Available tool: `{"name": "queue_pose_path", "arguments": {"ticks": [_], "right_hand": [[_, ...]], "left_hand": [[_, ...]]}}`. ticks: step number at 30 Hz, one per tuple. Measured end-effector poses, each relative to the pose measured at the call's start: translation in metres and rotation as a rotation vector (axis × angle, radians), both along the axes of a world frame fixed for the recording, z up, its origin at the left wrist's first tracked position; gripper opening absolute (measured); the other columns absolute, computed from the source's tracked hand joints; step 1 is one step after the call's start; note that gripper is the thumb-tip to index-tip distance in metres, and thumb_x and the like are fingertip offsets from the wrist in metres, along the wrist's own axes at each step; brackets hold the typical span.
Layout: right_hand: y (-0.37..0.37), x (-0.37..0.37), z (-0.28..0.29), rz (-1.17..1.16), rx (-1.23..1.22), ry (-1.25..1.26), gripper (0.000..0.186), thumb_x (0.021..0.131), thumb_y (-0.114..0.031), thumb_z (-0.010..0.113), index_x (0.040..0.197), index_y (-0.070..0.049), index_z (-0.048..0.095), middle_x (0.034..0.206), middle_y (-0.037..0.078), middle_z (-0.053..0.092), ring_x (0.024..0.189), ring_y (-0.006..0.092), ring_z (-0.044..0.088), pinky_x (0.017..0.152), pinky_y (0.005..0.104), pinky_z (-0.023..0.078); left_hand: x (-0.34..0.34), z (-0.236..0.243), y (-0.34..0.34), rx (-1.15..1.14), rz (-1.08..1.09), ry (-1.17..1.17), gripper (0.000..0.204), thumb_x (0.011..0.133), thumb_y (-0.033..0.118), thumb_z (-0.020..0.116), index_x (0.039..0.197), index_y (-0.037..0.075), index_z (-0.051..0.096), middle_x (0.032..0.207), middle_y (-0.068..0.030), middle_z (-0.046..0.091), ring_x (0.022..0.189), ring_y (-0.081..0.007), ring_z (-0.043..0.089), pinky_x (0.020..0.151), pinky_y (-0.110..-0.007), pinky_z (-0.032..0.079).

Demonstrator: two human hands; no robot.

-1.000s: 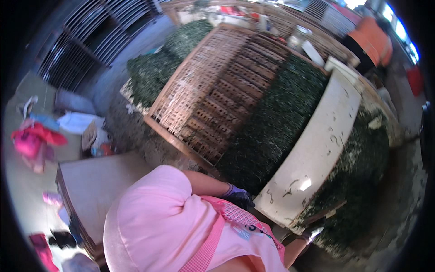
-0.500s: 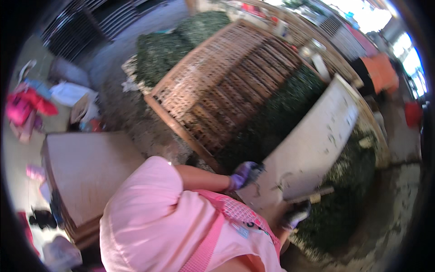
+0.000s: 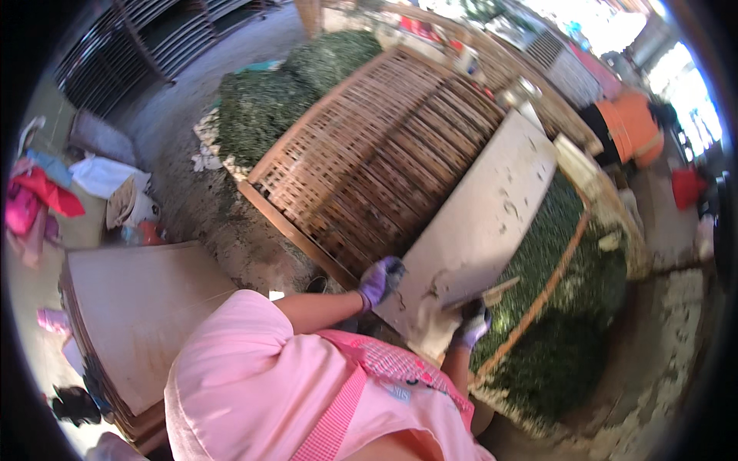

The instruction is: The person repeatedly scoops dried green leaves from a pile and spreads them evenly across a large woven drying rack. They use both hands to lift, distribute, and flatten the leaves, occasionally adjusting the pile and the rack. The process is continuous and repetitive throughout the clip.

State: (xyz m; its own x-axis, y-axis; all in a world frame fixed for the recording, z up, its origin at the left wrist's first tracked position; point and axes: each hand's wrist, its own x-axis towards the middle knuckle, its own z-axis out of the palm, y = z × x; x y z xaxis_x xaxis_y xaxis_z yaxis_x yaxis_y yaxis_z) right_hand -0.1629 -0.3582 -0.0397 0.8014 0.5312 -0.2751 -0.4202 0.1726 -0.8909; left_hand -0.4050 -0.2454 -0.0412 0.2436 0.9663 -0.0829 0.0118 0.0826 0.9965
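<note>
A long pale board (image 3: pixel 492 207) lies tilted across a wooden slatted frame (image 3: pixel 369 146), with dark bits stuck to its face. My left hand (image 3: pixel 380 283), in a purple glove with dark fingers, grips the board's near left edge. Close to its near right edge is my right hand (image 3: pixel 473 326), also gloved and closed round a short wooden stick (image 3: pixel 500 293); whether it grips the board too is hidden. Chopped green leafy material (image 3: pixel 542 246) fills the frame's right part, beside the board. The frame's right rail (image 3: pixel 550 288) shows among the greens.
A stack of flat boards (image 3: pixel 146 315) stands at my left. Heaped greens (image 3: pixel 269 107) lie beyond the frame, and more greens (image 3: pixel 553 384) at the right. A person in orange (image 3: pixel 630 129) bends at the far right. Metal racks (image 3: pixel 115 65) and a white bucket (image 3: pixel 142 207) stand at left.
The board has moved left across the frame, both hands moving with it. Greens and the frame's right rail now show where the board was. The view has shifted slightly.
</note>
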Motion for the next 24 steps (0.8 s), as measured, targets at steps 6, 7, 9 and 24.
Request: {"name": "queue_pose_path", "arguments": {"ticks": [6,7,9,24], "right_hand": [[0.054,-0.012,0.034,-0.005,-0.342,-0.607,0.049,0.090,-0.041,0.058,0.094,0.008,0.058,0.085,0.012,0.062,0.072,0.0206,0.056,0.072,0.0421,0.048],[0.073,-0.005,0.036,-0.005,-0.460,-0.801,0.061,0.091,-0.055,0.051,0.091,0.006,0.059,0.082,0.011,0.061,0.069,0.0215,0.056,0.073,0.0471,0.046],[0.120,0.001,0.050,-0.044,-0.343,-0.628,0.059,0.091,-0.056,0.052,0.097,0.002,0.059,0.085,0.010,0.060,0.076,0.0222,0.055,0.076,0.0417,0.045],[-0.029,-0.305,0.017,0.073,-1.210,-0.441,0.034,0.085,-0.036,0.067,0.095,-0.003,0.070,0.087,0.017,0.068,0.077,0.0282,0.065,0.072,0.0380,0.050]], "left_hand": [[-0.050,0.074,0.042,0.335,-0.233,0.113,0.048,0.084,0.018,0.069,0.128,0.004,0.055,0.129,-0.0135,0.057,0.118,-0.0270,0.055,0.104,-0.036,0.040],[-0.061,0.070,0.052,0.288,-0.247,0.107,0.047,0.085,0.019,0.068,0.128,0.005,0.055,0.128,-0.0136,0.058,0.118,-0.0265,0.055,0.103,-0.036,0.041],[-0.085,0.046,0.063,0.187,-0.255,0.019,0.044,0.088,0.021,0.066,0.128,0.006,0.055,0.124,-0.0131,0.061,0.116,-0.0258,0.057,0.100,-0.036,0.044],[-0.147,0.037,0.132,0.685,-0.675,0.449,0.046,0.081,0.018,0.069,0.121,-0.001,0.056,0.117,-0.0199,0.062,0.105,-0.0370,0.059,0.094,-0.042,0.045]]}}
